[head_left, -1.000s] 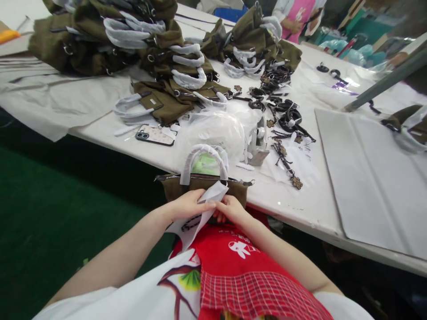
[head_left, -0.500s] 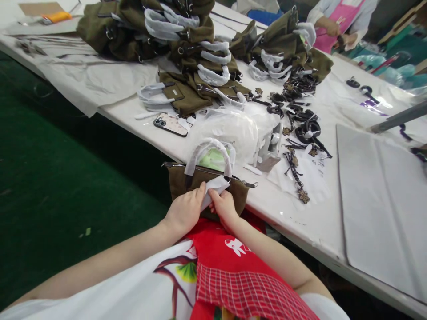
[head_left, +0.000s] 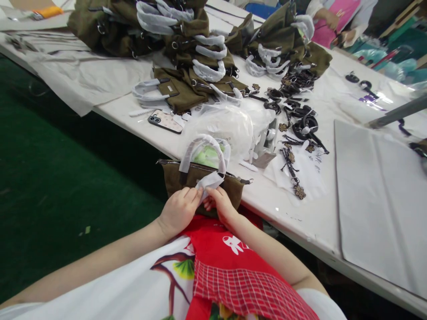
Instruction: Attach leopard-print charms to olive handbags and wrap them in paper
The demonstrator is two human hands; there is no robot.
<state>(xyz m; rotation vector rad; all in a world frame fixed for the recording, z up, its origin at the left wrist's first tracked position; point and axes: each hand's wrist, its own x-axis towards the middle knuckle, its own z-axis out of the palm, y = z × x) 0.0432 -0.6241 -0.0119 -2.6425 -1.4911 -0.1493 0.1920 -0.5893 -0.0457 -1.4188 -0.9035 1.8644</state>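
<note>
An olive-brown bag (head_left: 233,189) with a zipped top stands upright against the table edge, close to my body. Its raised handles (head_left: 200,141) are wrapped in white paper. In front of the bag, a white paper strip (head_left: 211,180) hangs from near the right handle base. My left hand (head_left: 182,209) pinches the strip's lower left part between thumb and fingers. My right hand (head_left: 222,204) has its fingertips closed on the same strip from the right, its lower fingers curled. The fingertips of both hands almost meet, and they hide the strip's lower end.
Olive bags (head_left: 187,91) with wrapped handles are piled on the white table (head_left: 296,235). Nearer are a phone (head_left: 165,121), clear plastic (head_left: 222,124), dark straps (head_left: 305,126) and flower charms (head_left: 300,192). A grey sheet (head_left: 376,191) lies right. Another person's hands (head_left: 330,20) show at the far right.
The view has shifted slightly, so most things sit a little further left and up. My left fingers have bent inward on the strip, and both hands still hold it.
</note>
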